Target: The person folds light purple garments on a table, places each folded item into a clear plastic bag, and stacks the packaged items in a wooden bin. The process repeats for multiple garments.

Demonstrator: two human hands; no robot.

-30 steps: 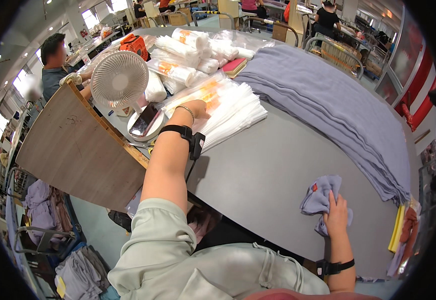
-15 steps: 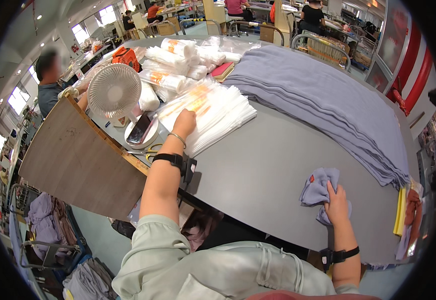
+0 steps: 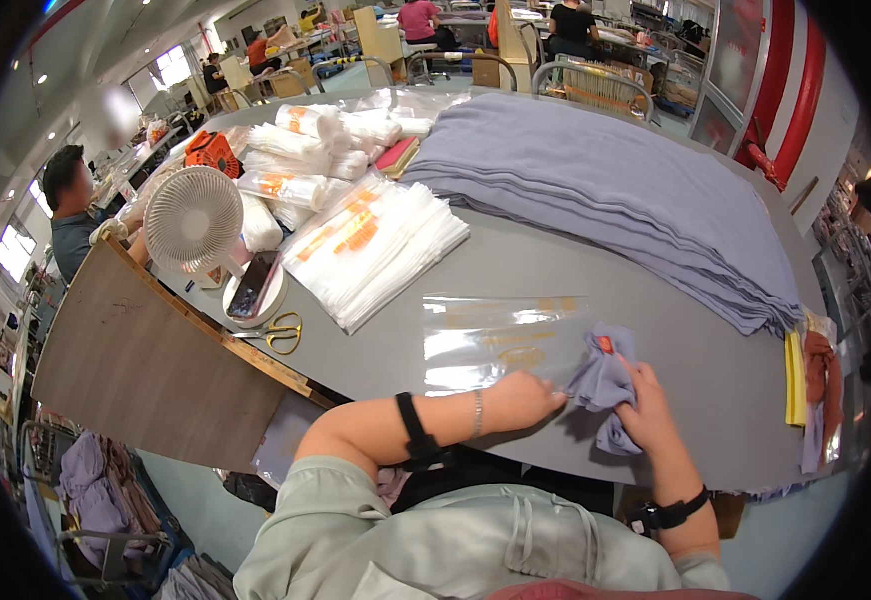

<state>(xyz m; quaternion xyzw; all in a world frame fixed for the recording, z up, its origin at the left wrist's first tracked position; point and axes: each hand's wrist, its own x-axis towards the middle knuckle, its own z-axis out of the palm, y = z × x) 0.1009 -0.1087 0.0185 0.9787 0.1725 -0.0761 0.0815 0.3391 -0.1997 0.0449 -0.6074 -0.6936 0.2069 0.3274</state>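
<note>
My right hand [image 3: 648,412] grips a bunched lavender-blue cloth piece [image 3: 601,378] with a small red tag, near the front right of the grey table [image 3: 386,350]. A clear plastic bag [image 3: 471,335] with orange-yellow print lies flat to the left of the cloth. My left hand [image 3: 526,402] is closed at the lower right corner of that bag, its fingertips close to the cloth. Behind the bag is a fanned stack of plastic bags [image 3: 386,255]. Long layers of the same lavender cloth [image 3: 596,185] spread across the table's far right side.
A white fan [image 3: 194,220] stands at the left, a phone [image 3: 254,285] on its base and scissors [image 3: 281,335] in front. Rolled plastic bags [image 3: 291,150] pile up behind. Yellow strips [image 3: 795,380] hang at the right edge. A person [image 3: 71,215] works at the far left.
My left hand has come from the bag stack to the front middle, and a single clear bag now lies there. The cloth in my right hand has shifted slightly left.
</note>
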